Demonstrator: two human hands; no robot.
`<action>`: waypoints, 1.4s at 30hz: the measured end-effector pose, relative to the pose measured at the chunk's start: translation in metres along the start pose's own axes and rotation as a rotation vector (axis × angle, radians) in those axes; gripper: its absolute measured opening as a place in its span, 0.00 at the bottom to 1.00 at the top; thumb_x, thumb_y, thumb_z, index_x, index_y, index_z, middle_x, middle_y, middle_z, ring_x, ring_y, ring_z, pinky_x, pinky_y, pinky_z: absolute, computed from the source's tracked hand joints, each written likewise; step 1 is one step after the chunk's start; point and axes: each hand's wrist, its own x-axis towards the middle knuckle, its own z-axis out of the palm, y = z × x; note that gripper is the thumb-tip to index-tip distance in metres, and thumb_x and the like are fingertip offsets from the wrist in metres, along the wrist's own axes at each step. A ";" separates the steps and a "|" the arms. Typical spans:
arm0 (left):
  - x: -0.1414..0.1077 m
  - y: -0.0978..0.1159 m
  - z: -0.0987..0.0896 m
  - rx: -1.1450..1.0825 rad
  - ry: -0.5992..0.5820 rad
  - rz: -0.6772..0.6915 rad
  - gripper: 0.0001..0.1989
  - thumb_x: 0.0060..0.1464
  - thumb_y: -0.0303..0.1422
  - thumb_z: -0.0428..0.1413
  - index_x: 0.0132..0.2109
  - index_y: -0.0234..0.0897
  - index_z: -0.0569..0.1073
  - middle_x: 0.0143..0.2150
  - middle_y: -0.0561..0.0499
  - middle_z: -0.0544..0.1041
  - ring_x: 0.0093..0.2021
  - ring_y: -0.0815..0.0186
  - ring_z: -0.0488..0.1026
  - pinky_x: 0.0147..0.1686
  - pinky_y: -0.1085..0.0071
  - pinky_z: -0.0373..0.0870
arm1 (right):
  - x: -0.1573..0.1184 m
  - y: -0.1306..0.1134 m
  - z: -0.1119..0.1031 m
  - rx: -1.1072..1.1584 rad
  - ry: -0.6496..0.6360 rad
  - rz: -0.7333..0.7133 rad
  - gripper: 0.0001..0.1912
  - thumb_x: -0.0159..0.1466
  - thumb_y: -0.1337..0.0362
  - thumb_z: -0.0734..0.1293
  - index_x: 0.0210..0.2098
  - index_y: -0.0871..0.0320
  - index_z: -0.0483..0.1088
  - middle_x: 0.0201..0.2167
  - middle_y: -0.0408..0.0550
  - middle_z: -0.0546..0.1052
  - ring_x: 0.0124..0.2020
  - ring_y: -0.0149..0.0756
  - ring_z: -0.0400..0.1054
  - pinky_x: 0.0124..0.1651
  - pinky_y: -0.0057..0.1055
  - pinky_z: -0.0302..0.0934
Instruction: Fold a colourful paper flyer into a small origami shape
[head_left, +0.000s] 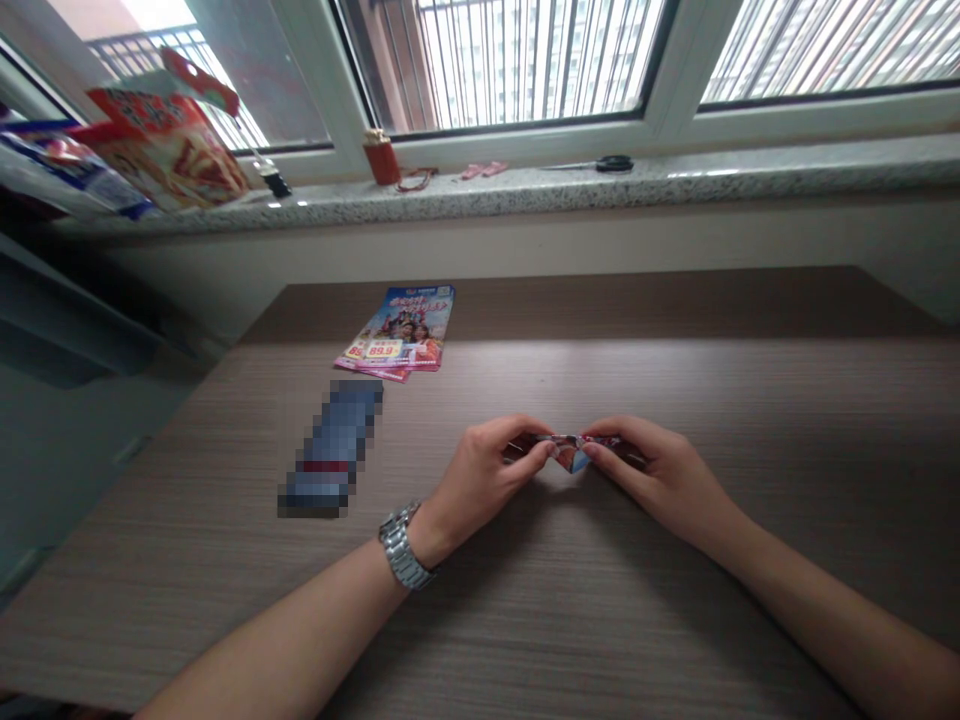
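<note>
Both hands meet over the middle of the wooden table point(420, 620), pinching a small piece of folded colourful printed paper point(571, 456) from its two sides. My left hand point(491, 465), with a metal watch point(405, 546) on the wrist, is closed on the left part of the paper. The right part sits between the thumb and fingers of my right hand point(652, 460). A pointed flap of the paper, blue at the tip, shows below the fingertips. The fingers cover much of the rest.
Printed flyers point(409, 330) lie stacked toward the table's back left. A pixelated dark blue oblong point(334, 450) lies left of my hands. On the stone windowsill point(525, 190) are food bags point(169, 140), a red container point(381, 158) and dark-handled scissors point(613, 163).
</note>
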 end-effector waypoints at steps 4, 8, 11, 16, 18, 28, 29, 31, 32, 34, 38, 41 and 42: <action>0.000 -0.001 0.000 0.017 0.032 -0.006 0.06 0.64 0.33 0.60 0.46 0.37 0.79 0.38 0.52 0.82 0.37 0.69 0.79 0.39 0.75 0.74 | 0.002 0.007 0.000 -0.090 0.030 -0.123 0.13 0.70 0.59 0.66 0.53 0.52 0.72 0.45 0.51 0.77 0.43 0.41 0.75 0.45 0.37 0.70; 0.000 -0.002 0.001 0.020 0.047 -0.004 0.07 0.63 0.30 0.60 0.47 0.37 0.78 0.37 0.53 0.81 0.35 0.70 0.78 0.37 0.76 0.73 | 0.004 0.011 0.001 -0.180 0.045 -0.235 0.15 0.68 0.61 0.69 0.54 0.51 0.71 0.48 0.52 0.75 0.47 0.43 0.74 0.49 0.40 0.70; 0.000 -0.002 0.000 0.054 0.027 0.002 0.05 0.64 0.30 0.59 0.46 0.38 0.78 0.38 0.52 0.81 0.36 0.69 0.78 0.37 0.75 0.72 | 0.004 0.013 0.003 -0.223 0.041 -0.285 0.16 0.66 0.62 0.70 0.53 0.51 0.71 0.48 0.53 0.76 0.48 0.44 0.73 0.49 0.42 0.70; 0.000 -0.003 -0.002 0.139 0.004 0.020 0.05 0.64 0.32 0.59 0.46 0.38 0.78 0.38 0.52 0.80 0.36 0.69 0.76 0.38 0.74 0.71 | 0.004 0.017 0.004 -0.270 0.008 -0.333 0.17 0.66 0.64 0.70 0.55 0.50 0.73 0.49 0.53 0.76 0.49 0.44 0.72 0.51 0.43 0.70; 0.000 -0.004 -0.002 0.187 -0.004 0.026 0.05 0.65 0.32 0.59 0.47 0.38 0.77 0.39 0.51 0.80 0.37 0.68 0.76 0.39 0.73 0.70 | 0.003 0.018 0.004 -0.281 -0.001 -0.343 0.18 0.66 0.64 0.70 0.56 0.51 0.73 0.49 0.54 0.76 0.49 0.45 0.72 0.51 0.43 0.70; 0.002 -0.003 -0.002 0.478 0.014 0.125 0.05 0.64 0.31 0.58 0.45 0.39 0.78 0.46 0.47 0.76 0.47 0.60 0.72 0.49 0.62 0.69 | 0.006 0.017 0.005 -0.311 -0.054 -0.349 0.13 0.69 0.65 0.67 0.52 0.51 0.76 0.46 0.53 0.77 0.47 0.44 0.72 0.49 0.43 0.69; 0.001 -0.002 -0.002 0.498 0.006 0.136 0.05 0.64 0.32 0.58 0.45 0.39 0.78 0.47 0.47 0.76 0.48 0.59 0.71 0.50 0.61 0.68 | 0.007 0.018 0.005 -0.316 -0.052 -0.354 0.13 0.69 0.65 0.66 0.52 0.52 0.76 0.46 0.53 0.77 0.47 0.44 0.71 0.49 0.43 0.69; 0.000 -0.001 0.000 0.531 -0.004 0.155 0.06 0.64 0.34 0.59 0.46 0.39 0.78 0.47 0.47 0.76 0.48 0.59 0.71 0.50 0.61 0.68 | 0.007 0.018 0.005 -0.322 -0.036 -0.366 0.13 0.69 0.66 0.67 0.52 0.52 0.76 0.46 0.53 0.77 0.47 0.44 0.71 0.49 0.43 0.69; 0.000 -0.001 0.000 0.546 -0.011 0.162 0.06 0.64 0.35 0.59 0.45 0.39 0.78 0.47 0.47 0.76 0.48 0.59 0.71 0.50 0.60 0.67 | 0.007 0.018 0.005 -0.324 -0.027 -0.373 0.12 0.69 0.66 0.67 0.51 0.53 0.76 0.46 0.53 0.77 0.47 0.44 0.71 0.49 0.43 0.69; 0.000 -0.001 0.001 0.577 -0.027 0.170 0.06 0.63 0.36 0.60 0.43 0.40 0.78 0.47 0.48 0.76 0.48 0.59 0.71 0.50 0.60 0.67 | 0.006 0.018 0.006 -0.325 -0.017 -0.384 0.12 0.69 0.66 0.67 0.51 0.53 0.76 0.46 0.53 0.77 0.47 0.44 0.71 0.49 0.43 0.69; 0.000 -0.002 0.002 0.603 -0.046 0.164 0.06 0.62 0.36 0.62 0.44 0.41 0.78 0.47 0.50 0.76 0.48 0.59 0.71 0.50 0.60 0.66 | 0.006 0.018 0.007 -0.319 -0.017 -0.384 0.13 0.69 0.66 0.67 0.52 0.53 0.76 0.46 0.53 0.76 0.47 0.44 0.71 0.49 0.44 0.69; 0.000 -0.002 0.002 0.593 -0.051 0.164 0.06 0.62 0.36 0.62 0.45 0.41 0.78 0.46 0.50 0.77 0.48 0.59 0.71 0.50 0.61 0.67 | 0.005 0.019 0.008 -0.323 0.012 -0.352 0.14 0.70 0.65 0.66 0.53 0.54 0.74 0.46 0.55 0.76 0.47 0.45 0.71 0.49 0.44 0.69; 0.000 -0.002 0.002 0.592 -0.053 0.165 0.06 0.61 0.36 0.62 0.45 0.41 0.78 0.46 0.50 0.77 0.48 0.59 0.71 0.50 0.61 0.67 | 0.005 0.019 0.008 -0.327 0.027 -0.341 0.14 0.69 0.64 0.67 0.54 0.55 0.74 0.46 0.55 0.76 0.47 0.45 0.71 0.49 0.45 0.69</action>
